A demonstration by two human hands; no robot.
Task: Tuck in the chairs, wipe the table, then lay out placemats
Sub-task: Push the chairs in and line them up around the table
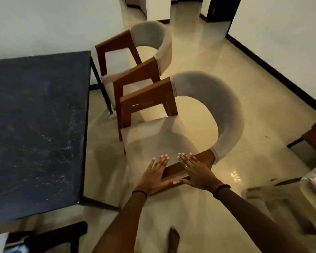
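Table [38, 115] is sitting left of the hands, dusty, not yet wiped. Near chair [226, 110] is standing pulled out just ahead of them, second chair [150, 33] beyond it. Shoving sideways is likely risking a skid into that second chair, or tipping. Left hand [153, 175] and right hand [196, 170] are lying flat, fingers straight, pressing the armrest [173, 171], gripping nothing.

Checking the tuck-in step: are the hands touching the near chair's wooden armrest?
Touching. The head view shows the left hand and right hand laid flat on the wooden armrest of the near chair.
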